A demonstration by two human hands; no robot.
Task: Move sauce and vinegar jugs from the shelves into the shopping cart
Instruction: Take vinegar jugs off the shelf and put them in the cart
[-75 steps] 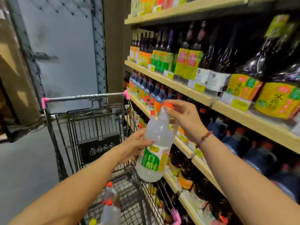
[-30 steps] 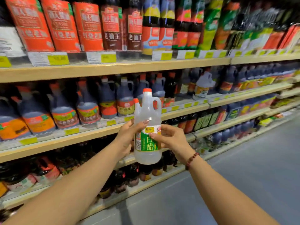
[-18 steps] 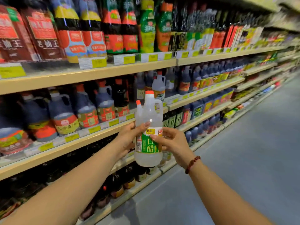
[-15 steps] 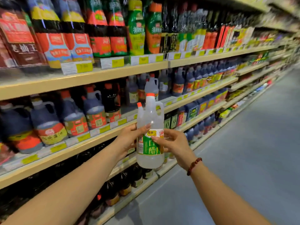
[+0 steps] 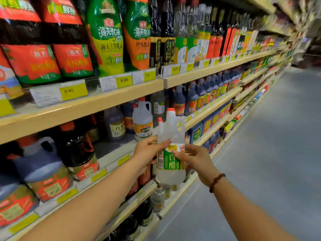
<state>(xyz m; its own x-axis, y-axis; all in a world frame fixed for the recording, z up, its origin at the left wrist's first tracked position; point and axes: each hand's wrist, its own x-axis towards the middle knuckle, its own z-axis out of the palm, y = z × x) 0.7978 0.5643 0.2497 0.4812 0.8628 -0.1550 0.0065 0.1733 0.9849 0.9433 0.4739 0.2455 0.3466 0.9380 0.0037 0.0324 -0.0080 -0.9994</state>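
A clear white-vinegar jug (image 5: 171,174) with an orange cap and a green label stands upright in front of the shelves, held between both hands. My left hand (image 5: 147,152) grips its left side, thumb across the upper label. My right hand (image 5: 194,160) holds the right side, fingertips on the label. A smaller orange-capped bottle seems attached behind the jug's left shoulder. The shopping cart is out of view.
Wooden shelves (image 5: 97,103) run from left to far right, packed with dark sauce jugs (image 5: 41,164), a white-vinegar jug (image 5: 142,119) and red and green refill pouches (image 5: 106,40). Yellow price tags line the edges. Grey aisle floor (image 5: 260,153) lies to the right.
The view has swung right from the cart to the shelves and along the aisle. Both hands have kept the vinegar jug, and my right hand moved from its cap to its label.
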